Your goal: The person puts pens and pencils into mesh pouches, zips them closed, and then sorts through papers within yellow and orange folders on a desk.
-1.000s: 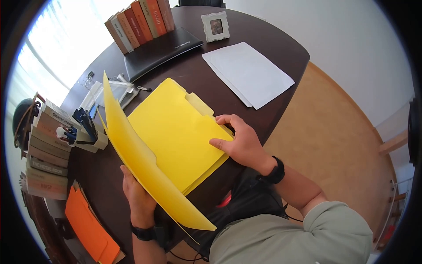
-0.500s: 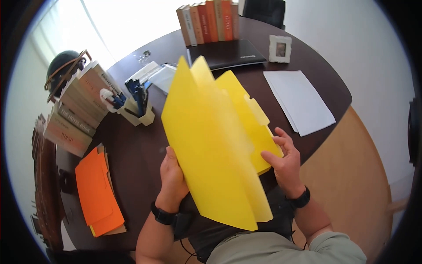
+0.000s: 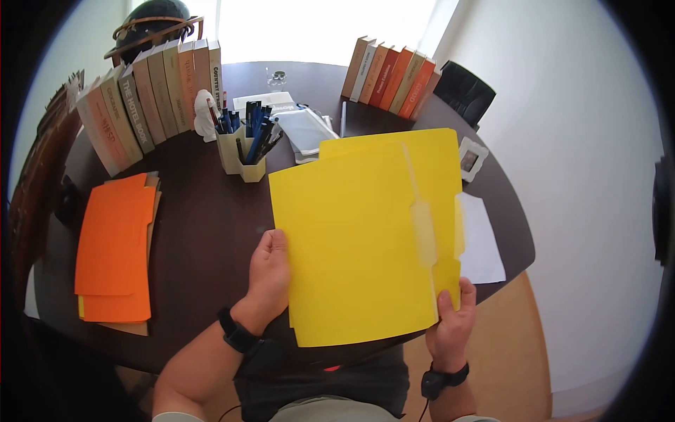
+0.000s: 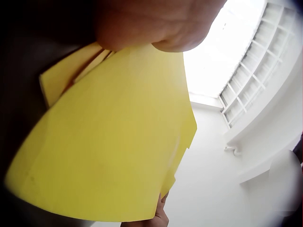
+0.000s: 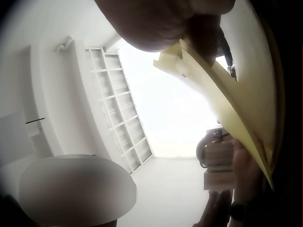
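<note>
A stack of yellow file folders [image 3: 358, 246] is held up in front of the body, over the near part of the table. My left hand [image 3: 271, 273] grips its left edge, thumb on the front face. At the lower right corner my right hand [image 3: 452, 327] pinches the folders, with the thumb in front. A second yellow sheet edge with tabs shows behind the front cover along the top and right. In the left wrist view the folder's broad face [image 4: 104, 142] hangs below the left palm. The right wrist view shows the folder edges [image 5: 222, 104] slightly parted.
Orange folders [image 3: 116, 246] lie on the table at left. Behind them stand a row of books [image 3: 151, 98] and a pen holder [image 3: 242, 155]. White paper [image 3: 481, 243] and a picture frame [image 3: 472, 160] are at right, partly covered by the folders. More books [image 3: 390, 77] stand farther back.
The left hand has swung the raised yellow folder over to the right, onto the others, and the stack now faces me, lifted. The head view has turned left; the laptop is hidden.
</note>
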Motion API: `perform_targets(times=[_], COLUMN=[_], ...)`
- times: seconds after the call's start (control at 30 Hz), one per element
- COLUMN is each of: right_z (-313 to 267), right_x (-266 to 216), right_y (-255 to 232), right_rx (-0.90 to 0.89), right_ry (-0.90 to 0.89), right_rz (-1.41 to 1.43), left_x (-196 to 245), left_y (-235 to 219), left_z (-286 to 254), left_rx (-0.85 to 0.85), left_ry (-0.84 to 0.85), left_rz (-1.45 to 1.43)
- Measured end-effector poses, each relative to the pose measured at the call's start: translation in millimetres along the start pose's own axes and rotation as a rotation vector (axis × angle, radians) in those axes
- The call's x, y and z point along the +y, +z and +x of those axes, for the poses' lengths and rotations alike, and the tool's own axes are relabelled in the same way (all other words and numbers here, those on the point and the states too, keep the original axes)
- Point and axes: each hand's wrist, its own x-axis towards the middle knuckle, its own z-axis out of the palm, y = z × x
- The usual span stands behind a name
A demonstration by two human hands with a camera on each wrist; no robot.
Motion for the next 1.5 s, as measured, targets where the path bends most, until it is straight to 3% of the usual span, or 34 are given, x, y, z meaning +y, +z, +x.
perform_targets(times=[0.27, 0.47, 0.67, 0.77, 1.27, 1.37, 1.5], right_z=[-2, -1, -4, -1, -6, -5, -4], right_x=[7, 7, -5, -11, -30, -28, -22], right_y=[-6, -11, -5, 3, 10, 7, 0], right_rx=[-0.062, -0.044, -0.074, -0.133, -0.316, -0.229, -0.172], right_ry=[0.017, -0.021, -0.124, -0.314, -0.463, -0.432, -0.229], right_rz=[0.040, -0.179, -0.428, -0.490, -0.639, -0.768, -0.727], left_x=[1, 0, 3, 1, 10, 8, 0], left_y=[-2, -3, -6, -6, 1, 0, -8], left_z=[3, 5, 5, 6, 0, 1, 6], left_rx=[-0.056, -0.047, -0.070, -0.067, -0.124, -0.130, -0.131], left_ry=[-0.055, -0.073, -0.077, -0.085, -0.034, -0.029, -0.043], left_rz=[-0.088, -0.075, -0.044, -0.060, -0.194, -0.224, -0.138])
